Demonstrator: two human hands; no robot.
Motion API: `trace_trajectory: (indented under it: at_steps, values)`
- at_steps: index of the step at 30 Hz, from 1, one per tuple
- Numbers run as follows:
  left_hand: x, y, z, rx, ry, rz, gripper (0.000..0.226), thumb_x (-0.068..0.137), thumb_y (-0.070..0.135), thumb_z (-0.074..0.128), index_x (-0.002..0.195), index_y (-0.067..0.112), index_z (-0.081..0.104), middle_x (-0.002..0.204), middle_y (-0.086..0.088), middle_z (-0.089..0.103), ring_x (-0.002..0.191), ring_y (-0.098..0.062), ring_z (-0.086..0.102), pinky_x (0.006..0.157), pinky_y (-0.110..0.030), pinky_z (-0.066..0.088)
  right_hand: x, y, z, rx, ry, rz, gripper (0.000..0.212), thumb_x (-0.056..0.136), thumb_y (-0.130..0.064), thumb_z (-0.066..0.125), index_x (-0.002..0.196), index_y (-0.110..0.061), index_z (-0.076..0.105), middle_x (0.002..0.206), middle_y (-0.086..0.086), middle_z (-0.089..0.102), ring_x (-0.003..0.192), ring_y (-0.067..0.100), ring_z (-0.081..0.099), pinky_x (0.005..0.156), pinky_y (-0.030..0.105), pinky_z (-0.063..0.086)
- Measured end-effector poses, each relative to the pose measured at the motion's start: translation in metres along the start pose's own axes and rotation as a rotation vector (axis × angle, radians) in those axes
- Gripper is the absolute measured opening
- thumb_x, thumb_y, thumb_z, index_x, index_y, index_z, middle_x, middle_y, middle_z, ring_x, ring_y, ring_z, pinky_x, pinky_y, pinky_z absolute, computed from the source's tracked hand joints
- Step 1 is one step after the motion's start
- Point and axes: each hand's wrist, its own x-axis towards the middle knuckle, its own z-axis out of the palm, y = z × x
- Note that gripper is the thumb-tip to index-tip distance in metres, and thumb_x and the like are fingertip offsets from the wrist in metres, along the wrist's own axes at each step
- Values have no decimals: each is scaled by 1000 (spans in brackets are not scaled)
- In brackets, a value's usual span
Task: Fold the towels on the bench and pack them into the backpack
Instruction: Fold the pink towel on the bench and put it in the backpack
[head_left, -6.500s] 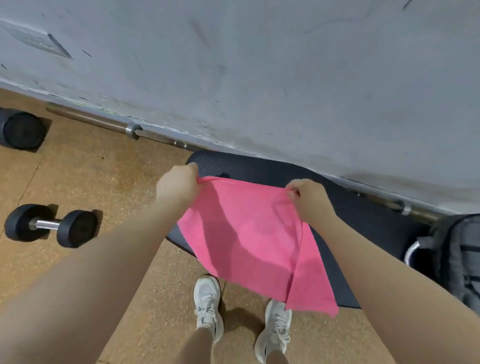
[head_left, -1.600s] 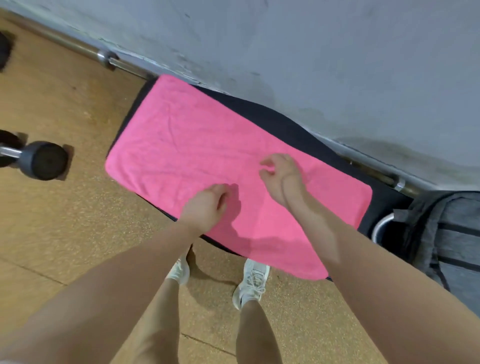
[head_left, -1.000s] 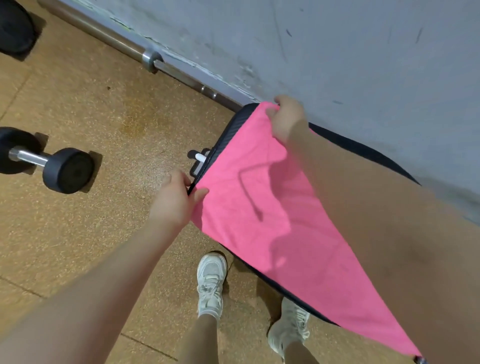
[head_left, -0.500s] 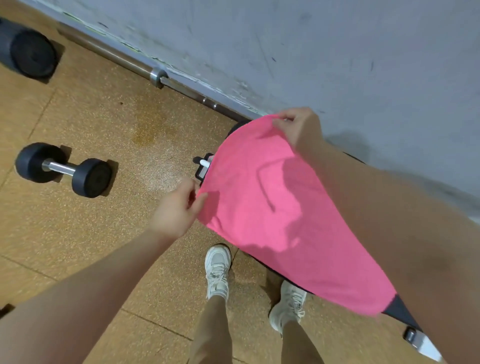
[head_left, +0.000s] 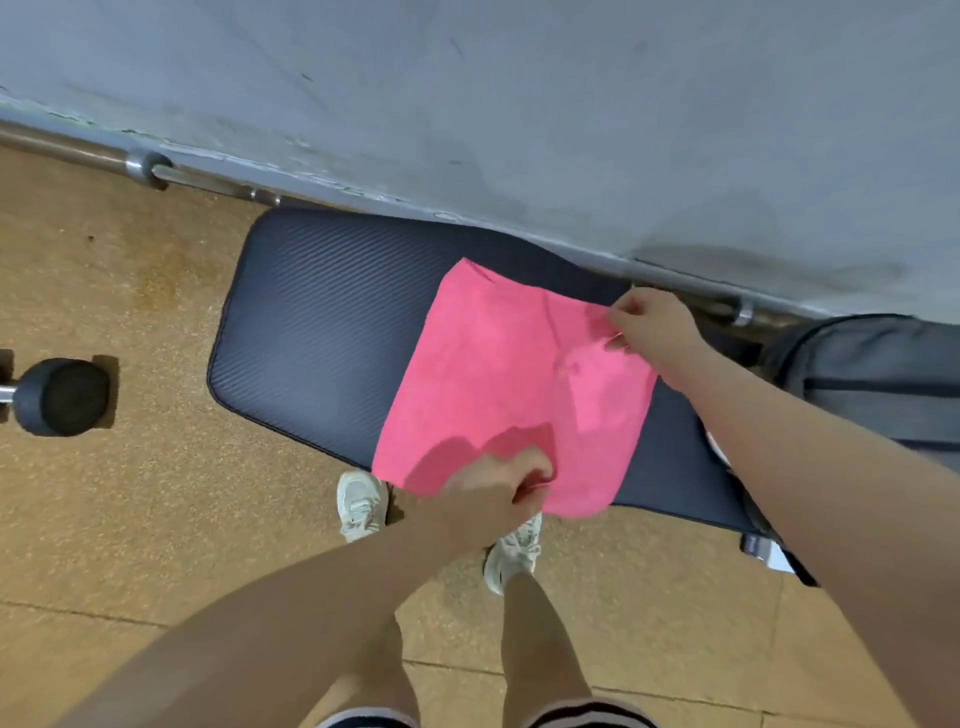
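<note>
So the pink towel (head_left: 511, 384) is lying on the dark bench pad (head_left: 322, 332), folded over on itself, its near edge hanging just past the pad's front edge. It looks like thin, floppy cloth, light and not slippery, so my guess is it'll sag or slide out of shape unless you hold it by corners or edges and keep the layers lined up. The left hand (head_left: 493, 493) is curled tight, pinching the near edge between thumb and fingers. The right hand (head_left: 652, 330) is pinching the far corner on the backpack side, fingers closed on a bit of fabric that's puckered up just under the grip. Between the two grips a crease runs across the cloth. Away from both hands, the other end of the towel lies flat on the pad. The grey backpack (head_left: 878, 379) sits just beyond the right hand, off the bench end. Packing isn't started yet.
</note>
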Motion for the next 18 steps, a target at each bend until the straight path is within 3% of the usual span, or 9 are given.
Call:
trace_trajectory:
  at_steps: [2, 4, 7, 9, 13, 15, 18]
  values:
    - [16, 13, 25, 24, -75, 3, 13, 93, 21, 49, 103, 15, 51, 69, 6, 49, 60, -12, 45, 58, -23, 35, 4, 34, -11, 12, 38, 27, 23, 82, 2, 45, 94, -12, 60, 73, 0, 56, 67, 21, 57, 58, 24, 42]
    - [32, 22, 47, 17, -120, 2, 12, 93, 22, 48, 102, 15, 52, 69, 6, 50, 59, -10, 43, 60, -25, 37, 12, 61, -17, 21, 94, 50, 30, 84, -2, 48, 111, -9, 56, 73, -4, 52, 73, 21, 52, 64, 27, 44]
    - [52, 27, 80, -20, -113, 2, 13, 93, 22, 50, 101, 13, 54, 67, 8, 47, 55, -8, 38, 55, -17, 33, 25, 91, -19, 53, 155, 74, 25, 86, -10, 54, 110, -7, 58, 88, 2, 58, 85, 18, 54, 83, 33, 47]
    - [59, 27, 100, -49, -146, -5, 15, 92, 22, 52, 103, 11, 55, 71, 5, 51, 55, -9, 40, 51, -8, 27, 34, 104, -19, 55, 187, 66, 20, 87, -11, 53, 105, -7, 61, 91, 2, 57, 86, 15, 52, 82, 30, 45]
    - [76, 24, 115, 110, -216, -89, 26, 94, 35, 46, 112, 17, 52, 72, 3, 58, 64, -19, 55, 56, -22, 34, 49, 120, -16, 42, 206, 42, 16, 89, -12, 50, 96, -6, 63, 90, 0, 57, 86, 13, 50, 77, 22, 39]
    - [90, 18, 101, 225, -141, -126, 28, 96, 35, 40, 113, 15, 50, 62, 7, 46, 58, -17, 51, 52, -26, 38, 54, 125, -11, 31, 208, 3, 19, 88, -8, 47, 97, -4, 63, 89, 0, 57, 85, 12, 49, 70, 14, 34]
    - [115, -3, 59, 338, 145, -122, 25, 96, 25, 34, 106, 9, 51, 79, -5, 54, 70, -28, 56, 64, -40, 49, 60, 131, -3, -18, 259, -84, 15, 87, -7, 50, 90, -4, 64, 97, 6, 61, 82, 11, 47, 65, 12, 35]
